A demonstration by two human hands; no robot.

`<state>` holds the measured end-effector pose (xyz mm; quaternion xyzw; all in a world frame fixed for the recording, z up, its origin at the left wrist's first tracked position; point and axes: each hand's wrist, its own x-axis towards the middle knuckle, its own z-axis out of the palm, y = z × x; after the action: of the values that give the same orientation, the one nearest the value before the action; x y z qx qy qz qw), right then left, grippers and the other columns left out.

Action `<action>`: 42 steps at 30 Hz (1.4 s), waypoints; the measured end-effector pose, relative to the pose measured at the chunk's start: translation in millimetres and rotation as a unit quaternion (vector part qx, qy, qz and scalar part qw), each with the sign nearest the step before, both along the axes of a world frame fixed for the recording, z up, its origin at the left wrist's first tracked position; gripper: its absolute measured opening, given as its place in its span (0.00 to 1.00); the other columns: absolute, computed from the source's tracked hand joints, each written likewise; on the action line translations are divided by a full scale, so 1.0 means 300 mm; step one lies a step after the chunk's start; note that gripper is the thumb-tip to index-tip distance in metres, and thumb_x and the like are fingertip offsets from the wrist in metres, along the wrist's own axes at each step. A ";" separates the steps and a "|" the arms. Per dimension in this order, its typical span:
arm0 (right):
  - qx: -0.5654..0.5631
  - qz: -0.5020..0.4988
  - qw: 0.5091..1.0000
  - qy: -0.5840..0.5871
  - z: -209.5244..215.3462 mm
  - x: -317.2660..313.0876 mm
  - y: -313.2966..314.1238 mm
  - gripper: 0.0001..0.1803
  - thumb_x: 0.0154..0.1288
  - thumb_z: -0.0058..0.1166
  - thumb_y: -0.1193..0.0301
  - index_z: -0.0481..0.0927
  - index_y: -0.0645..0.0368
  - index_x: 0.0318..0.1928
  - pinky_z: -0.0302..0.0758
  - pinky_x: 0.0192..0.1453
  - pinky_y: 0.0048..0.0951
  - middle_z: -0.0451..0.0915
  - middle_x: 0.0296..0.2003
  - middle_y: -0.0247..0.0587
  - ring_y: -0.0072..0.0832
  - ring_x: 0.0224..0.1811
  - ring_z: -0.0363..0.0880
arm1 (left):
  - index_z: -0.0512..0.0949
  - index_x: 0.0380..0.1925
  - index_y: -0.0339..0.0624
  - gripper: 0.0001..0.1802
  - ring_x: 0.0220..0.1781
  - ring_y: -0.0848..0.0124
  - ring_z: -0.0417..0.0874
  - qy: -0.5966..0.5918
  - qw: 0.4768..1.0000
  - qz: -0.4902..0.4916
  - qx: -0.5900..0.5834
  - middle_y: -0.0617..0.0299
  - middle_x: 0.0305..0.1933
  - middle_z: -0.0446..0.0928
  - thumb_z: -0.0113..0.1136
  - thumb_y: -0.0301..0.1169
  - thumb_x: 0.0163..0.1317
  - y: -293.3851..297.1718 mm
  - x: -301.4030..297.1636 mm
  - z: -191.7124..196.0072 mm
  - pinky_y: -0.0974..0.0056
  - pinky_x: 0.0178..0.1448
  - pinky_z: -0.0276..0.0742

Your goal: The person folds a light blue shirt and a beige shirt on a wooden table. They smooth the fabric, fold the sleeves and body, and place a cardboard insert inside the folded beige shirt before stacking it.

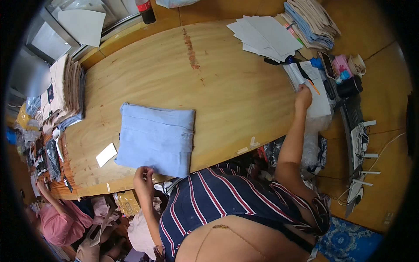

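Observation:
A light blue folded garment lies flat on the wooden table in front of me, close to the near edge. My left hand is at its lower left edge, fingers loosely curled and apart, with nothing visible in them. Out to the right, my right hand is closed over papers at the table's right end. Beside its fingers lies a slim orange stick, perhaps a pen; whatever the fingers hold is hidden. Left of the garment is a white card.
Folded garments are stacked at the left and far right. White sheets fan out at the back. A dark drink bottle stands beyond. A phone, cup and white router are rightward. A person in pink sits lower left.

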<state>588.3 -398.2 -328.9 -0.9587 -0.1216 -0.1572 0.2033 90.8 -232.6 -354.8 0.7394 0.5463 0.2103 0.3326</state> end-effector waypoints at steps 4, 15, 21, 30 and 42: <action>-0.029 -0.038 0.999 -0.025 -0.143 0.268 -0.137 0.10 0.52 0.44 0.74 0.78 0.55 0.34 0.71 0.40 0.37 0.77 0.33 0.45 0.41 0.37 0.76 | 0.72 0.23 0.33 0.04 0.23 0.62 0.73 0.073 0.995 -0.045 -0.043 0.53 0.22 0.73 0.55 0.21 0.45 -0.076 0.000 0.083 0.64 0.30 0.67; 0.040 -0.150 0.988 -0.011 -0.139 0.491 -0.150 0.13 0.47 0.47 0.76 0.79 0.50 0.35 0.73 0.38 0.38 0.78 0.34 0.43 0.41 0.37 0.77 | 0.73 0.29 0.35 0.11 0.27 0.61 0.73 0.187 0.980 0.050 0.050 0.52 0.26 0.73 0.60 0.30 0.46 -0.103 0.057 0.080 0.63 0.35 0.68; -0.085 0.004 0.995 -0.044 -0.189 0.686 -0.052 0.13 0.51 0.45 0.75 0.80 0.48 0.36 0.70 0.45 0.40 0.77 0.37 0.44 0.39 0.40 0.74 | 0.72 0.38 0.33 0.17 0.37 0.59 0.71 0.082 0.985 0.013 0.152 0.52 0.37 0.69 0.60 0.26 0.45 -0.093 0.180 -0.045 0.62 0.42 0.67; -0.213 0.192 0.957 -0.028 -0.400 1.108 0.075 0.14 0.56 0.39 0.70 0.74 0.64 0.39 0.67 0.45 0.40 0.74 0.38 0.57 0.49 0.42 0.71 | 0.70 0.46 0.42 0.25 0.36 0.63 0.72 0.003 0.996 0.039 0.079 0.54 0.33 0.70 0.61 0.25 0.44 -0.029 0.196 -0.069 0.65 0.41 0.69; -0.335 0.289 0.887 -0.135 -0.051 0.782 0.101 0.22 0.56 0.37 0.81 0.63 0.58 0.53 0.69 0.41 0.38 0.72 0.39 0.55 0.47 0.39 0.72 | 0.74 0.38 0.43 0.21 0.41 0.62 0.68 0.023 0.972 -0.103 0.210 0.61 0.41 0.69 0.62 0.28 0.39 0.016 0.177 -0.051 0.62 0.45 0.65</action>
<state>822.8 -368.0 -344.3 -0.8618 -0.4649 -0.1693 -0.1119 143.9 -227.8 -370.2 0.8497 0.4182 0.2680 0.1769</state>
